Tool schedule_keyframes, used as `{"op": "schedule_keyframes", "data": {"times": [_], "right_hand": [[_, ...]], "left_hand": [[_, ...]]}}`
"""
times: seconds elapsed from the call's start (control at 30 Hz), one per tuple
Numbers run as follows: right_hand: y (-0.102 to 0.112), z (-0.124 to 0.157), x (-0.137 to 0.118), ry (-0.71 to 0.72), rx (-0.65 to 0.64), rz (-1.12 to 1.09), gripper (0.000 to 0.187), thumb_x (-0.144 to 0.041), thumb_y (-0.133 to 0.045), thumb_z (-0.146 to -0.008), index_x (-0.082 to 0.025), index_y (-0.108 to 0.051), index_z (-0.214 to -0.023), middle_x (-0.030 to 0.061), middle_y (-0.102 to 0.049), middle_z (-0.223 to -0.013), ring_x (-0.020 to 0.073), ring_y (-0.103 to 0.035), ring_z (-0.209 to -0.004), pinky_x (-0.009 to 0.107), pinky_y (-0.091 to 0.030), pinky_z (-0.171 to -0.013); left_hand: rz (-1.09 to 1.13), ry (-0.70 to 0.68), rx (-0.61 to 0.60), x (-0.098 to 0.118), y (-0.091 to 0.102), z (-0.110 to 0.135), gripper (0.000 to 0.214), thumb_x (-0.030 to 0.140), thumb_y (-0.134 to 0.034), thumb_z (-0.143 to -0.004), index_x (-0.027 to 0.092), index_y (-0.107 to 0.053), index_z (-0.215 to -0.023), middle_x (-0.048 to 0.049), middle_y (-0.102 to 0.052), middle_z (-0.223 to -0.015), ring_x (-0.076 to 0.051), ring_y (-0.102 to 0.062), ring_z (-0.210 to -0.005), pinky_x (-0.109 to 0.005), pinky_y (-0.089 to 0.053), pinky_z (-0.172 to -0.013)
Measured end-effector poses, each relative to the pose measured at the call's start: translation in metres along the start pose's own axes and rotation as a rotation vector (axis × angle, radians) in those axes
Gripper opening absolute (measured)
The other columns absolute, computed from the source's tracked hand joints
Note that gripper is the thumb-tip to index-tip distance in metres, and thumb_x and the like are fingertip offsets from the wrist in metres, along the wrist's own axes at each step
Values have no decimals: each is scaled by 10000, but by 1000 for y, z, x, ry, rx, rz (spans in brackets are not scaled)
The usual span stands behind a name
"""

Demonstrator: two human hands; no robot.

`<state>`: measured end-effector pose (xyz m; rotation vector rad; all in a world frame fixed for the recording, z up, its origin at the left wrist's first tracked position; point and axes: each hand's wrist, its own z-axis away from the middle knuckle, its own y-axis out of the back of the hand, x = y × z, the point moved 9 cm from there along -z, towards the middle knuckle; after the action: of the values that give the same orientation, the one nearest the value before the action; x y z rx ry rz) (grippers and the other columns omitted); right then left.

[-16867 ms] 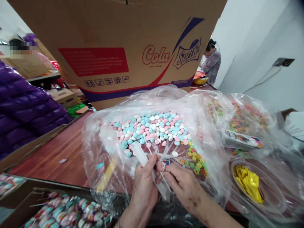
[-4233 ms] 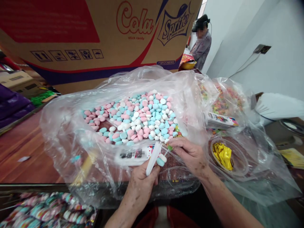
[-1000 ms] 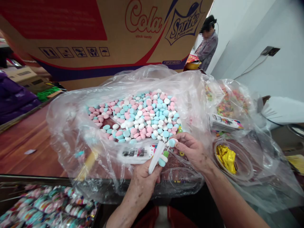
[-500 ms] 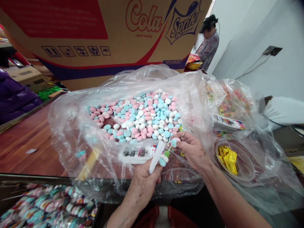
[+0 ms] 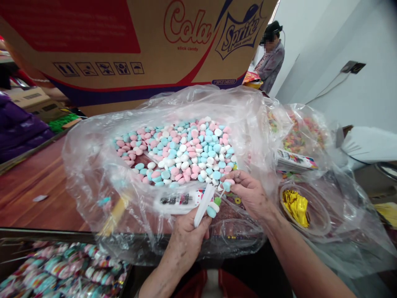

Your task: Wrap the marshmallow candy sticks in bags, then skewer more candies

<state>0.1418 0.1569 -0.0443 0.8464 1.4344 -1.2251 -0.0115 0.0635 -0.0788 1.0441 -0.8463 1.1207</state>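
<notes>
My left hand [image 5: 191,231] is closed round a candy skewer [image 5: 213,209], a thin stick carrying a green piece and white and blue candies. A flat white plastic strip or wrapper [image 5: 204,206] also stands up from the same grip. In my right hand [image 5: 248,191], thumb and fingertips pinch a few candies [image 5: 228,185], blue and pink, at the tip of the stick. Just beyond both hands lies a heap of pink, blue and white candies [image 5: 186,153] on a clear plastic bag [image 5: 93,165]. A printed label card [image 5: 178,200] lies under the plastic.
A large cardboard carton [image 5: 149,62] stands behind the heap. To the right are a tub of gold ties [image 5: 296,209], a stack of printed cards [image 5: 294,160] and bagged colourful candy [image 5: 302,128]. Finished skewers [image 5: 62,269] fill a box lower left. Another person [image 5: 271,58] stands at the back.
Hardly anything differs. Both hands keep their grips, and the view has shifted very slightly.
</notes>
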Motion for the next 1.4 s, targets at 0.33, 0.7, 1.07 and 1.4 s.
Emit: {"op": "schedule_keyframes", "data": {"times": [0.33, 0.7, 1.07, 1.4], "right_hand": [[-5, -1, -4, 3, -124, 231, 203, -221, -634, -773, -201, -698, -965, 14, -692, -880, 148, -610, -796, 267, -461, -721], [-16, 4, -19, 158, -125, 543, 332, -261, -478, -908, -265, -668, -1180, 21, -691, -1144, 235, -589, -1139, 436, -411, -1021], [-19, 6, -10, 206, -73, 515, 309, -304, -494, -923, -262, -665, -1177, 15, -686, -1176, 229, -606, -1127, 414, -435, -1012], [-26, 6, -7, 188, -179, 410, 235, -310, -563, -891, -298, -728, -1059, -7, -696, -1170, 212, -613, -1146, 444, -394, -1087]], "left_hand": [[50, 23, -28, 3, -2, 0, 255, 369, -546, -854, 178, -625, -704, 35, -554, -505, -74, -371, -348, -193, -240, -347], [71, -1, 46, -3, 1, 0, 314, 415, -540, -859, 187, -570, -645, 52, -496, -456, -80, -346, -347, -203, -232, -365], [152, -17, 148, -2, 5, 2, 334, 457, -576, -814, 196, -577, -604, 57, -404, -395, -99, -302, -371, -213, -198, -374], [56, -117, 148, 3, 7, 1, 319, 371, -545, -855, 185, -556, -596, 44, -468, -480, -108, -373, -452, -222, -281, -470]]}}
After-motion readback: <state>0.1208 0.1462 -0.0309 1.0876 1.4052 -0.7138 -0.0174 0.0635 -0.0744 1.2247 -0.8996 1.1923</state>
